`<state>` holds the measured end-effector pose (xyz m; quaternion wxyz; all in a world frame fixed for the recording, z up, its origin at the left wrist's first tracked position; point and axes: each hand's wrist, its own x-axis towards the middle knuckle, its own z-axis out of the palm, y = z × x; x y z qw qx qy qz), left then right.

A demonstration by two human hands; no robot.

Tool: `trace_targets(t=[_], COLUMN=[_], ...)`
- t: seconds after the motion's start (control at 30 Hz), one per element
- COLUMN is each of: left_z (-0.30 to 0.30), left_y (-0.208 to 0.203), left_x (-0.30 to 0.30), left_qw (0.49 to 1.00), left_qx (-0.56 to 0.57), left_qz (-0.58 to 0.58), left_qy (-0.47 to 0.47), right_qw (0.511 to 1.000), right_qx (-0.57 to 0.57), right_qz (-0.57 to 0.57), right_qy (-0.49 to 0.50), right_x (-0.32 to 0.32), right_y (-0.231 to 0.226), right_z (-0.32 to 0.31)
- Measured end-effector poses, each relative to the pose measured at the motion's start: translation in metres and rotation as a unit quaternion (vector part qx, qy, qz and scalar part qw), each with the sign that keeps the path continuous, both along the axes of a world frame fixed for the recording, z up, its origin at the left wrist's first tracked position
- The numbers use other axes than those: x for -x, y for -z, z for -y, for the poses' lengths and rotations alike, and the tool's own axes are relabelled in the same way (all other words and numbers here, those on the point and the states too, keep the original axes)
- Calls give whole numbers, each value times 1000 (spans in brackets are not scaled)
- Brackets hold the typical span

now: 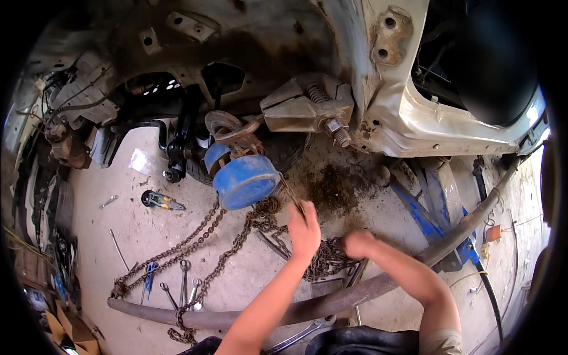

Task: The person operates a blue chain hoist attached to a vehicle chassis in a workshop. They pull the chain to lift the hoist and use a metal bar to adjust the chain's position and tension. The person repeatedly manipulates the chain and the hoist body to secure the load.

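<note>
A blue chain hoist (245, 180) hangs by its rusty hook (235, 133) below a heavy steel pull clamp (307, 109) at the car body's edge. My left hand (305, 228) is closed around the thin hand chain (288, 190) coming off the hoist's right side. Lower and to the right, my right hand (357, 244) is curled against a heap of rusty chain (325, 260), its fingertips partly hidden and gripping at the chain. Thicker load chain (198, 236) runs down from the hoist to the left end of a long curved steel pipe (219, 319).
The stripped car body (402, 133) overhangs the far side. A blue stand (423, 213) is at the right, behind the pipe. Wrenches (184, 281), a blue-handled screwdriver (149, 278) and pliers (165, 201) lie on the concrete floor. An open cardboard box (71, 331) is at lower left.
</note>
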<state>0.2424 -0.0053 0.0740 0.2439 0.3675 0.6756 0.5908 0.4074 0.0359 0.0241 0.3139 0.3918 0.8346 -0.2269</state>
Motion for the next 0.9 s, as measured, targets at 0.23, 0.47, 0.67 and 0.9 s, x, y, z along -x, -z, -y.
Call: trace_targets(t=[0.23, 0.47, 0.67, 0.9], left_z=[103, 71, -3, 35], left_y=[147, 99, 15, 55], left_x=[-58, 24, 21, -32], left_qw=[707, 906, 920, 966], left_qx=[365, 282, -25, 143], left_qz=[-149, -216, 390, -83], left_qy=[587, 229, 25, 200], right_qw=[781, 960, 979, 865], right_qx=[245, -30, 91, 97], right_qz=[-455, -266, 153, -422], right_qy=[350, 81, -101, 252], right_x=[111, 12, -35, 60], right_y=[-86, 4, 30, -48], right_z=[-17, 30, 34, -41])
